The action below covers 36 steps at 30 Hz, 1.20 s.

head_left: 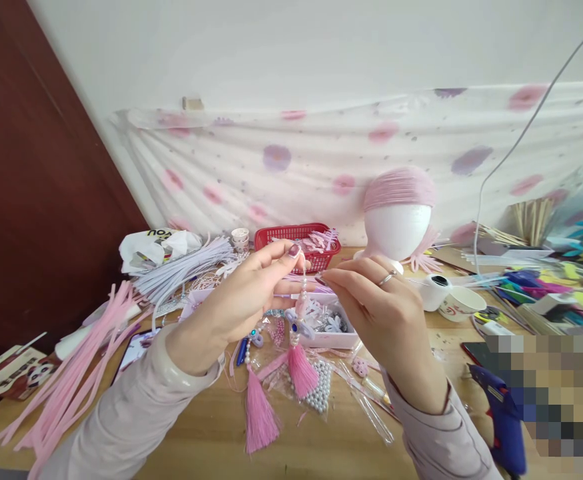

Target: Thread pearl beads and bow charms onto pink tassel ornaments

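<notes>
My left hand (251, 293) pinches the top of a beaded tassel pendant (302, 370) between thumb and forefinger. The pendant hangs down with pearl beads, a pale bow-shaped piece with a blue gem, and a pink tassel. Close by on the right, my right hand (378, 300) is closed in a pinch at about the same height; whatever lies between its fingertips is too small to make out. A second pink tassel (261, 410) with beads lies on the table beneath my left hand. Beside it is a bag of grey pearl beads (320, 390).
Behind my hands stand a red basket (298, 230) and a white foam head (396, 227) wrapped in pink yarn. Pink strips (86, 360) and white strips (186, 267) lie left. A blue glue gun (501, 417) and a paper cup (462, 303) are on the right.
</notes>
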Motion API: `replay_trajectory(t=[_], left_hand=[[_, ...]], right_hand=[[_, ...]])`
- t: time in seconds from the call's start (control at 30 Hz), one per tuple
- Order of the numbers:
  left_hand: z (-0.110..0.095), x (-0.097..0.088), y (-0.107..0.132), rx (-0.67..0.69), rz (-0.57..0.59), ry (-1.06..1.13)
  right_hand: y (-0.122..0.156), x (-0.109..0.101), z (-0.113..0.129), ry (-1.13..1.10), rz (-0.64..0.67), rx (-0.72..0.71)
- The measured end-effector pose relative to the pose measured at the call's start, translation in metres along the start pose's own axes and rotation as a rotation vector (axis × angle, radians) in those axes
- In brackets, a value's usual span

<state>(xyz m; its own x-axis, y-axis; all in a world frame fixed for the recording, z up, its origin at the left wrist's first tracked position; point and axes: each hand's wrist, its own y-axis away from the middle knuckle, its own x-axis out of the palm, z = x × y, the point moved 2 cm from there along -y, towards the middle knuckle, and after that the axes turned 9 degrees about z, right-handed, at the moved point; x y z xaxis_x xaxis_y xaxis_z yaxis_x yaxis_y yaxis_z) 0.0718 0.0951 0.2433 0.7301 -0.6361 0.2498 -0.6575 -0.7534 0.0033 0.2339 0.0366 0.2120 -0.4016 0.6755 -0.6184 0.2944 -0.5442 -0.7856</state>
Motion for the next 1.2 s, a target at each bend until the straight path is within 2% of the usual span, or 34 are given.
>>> replay_trajectory(t=[0.13,0.33,0.57,0.77,0.97,1.2], left_hand=[[0.000,0.001,0.000,-0.010,0.004,0.000],[0.000,0.002,0.001,-0.026,0.009,0.018],[-0.001,0.004,0.001,-0.033,0.015,0.009],[-0.003,0.007,0.001,-0.033,0.018,0.012],[-0.003,0.010,0.001,-0.030,0.016,0.020],[-0.002,0.012,0.000,-0.058,-0.004,-0.005]], right_hand=[[0.002,-0.003,0.000,-0.008,-0.015,-0.002],[0.004,-0.001,-0.001,-0.044,0.031,-0.005],[0.005,-0.004,-0.004,-0.021,-0.020,-0.008],[0.006,-0.005,-0.002,-0.045,0.026,-0.007],[0.007,-0.008,-0.003,-0.008,-0.038,-0.002],[0.007,-0.007,-0.003,-0.011,0.025,-0.019]])
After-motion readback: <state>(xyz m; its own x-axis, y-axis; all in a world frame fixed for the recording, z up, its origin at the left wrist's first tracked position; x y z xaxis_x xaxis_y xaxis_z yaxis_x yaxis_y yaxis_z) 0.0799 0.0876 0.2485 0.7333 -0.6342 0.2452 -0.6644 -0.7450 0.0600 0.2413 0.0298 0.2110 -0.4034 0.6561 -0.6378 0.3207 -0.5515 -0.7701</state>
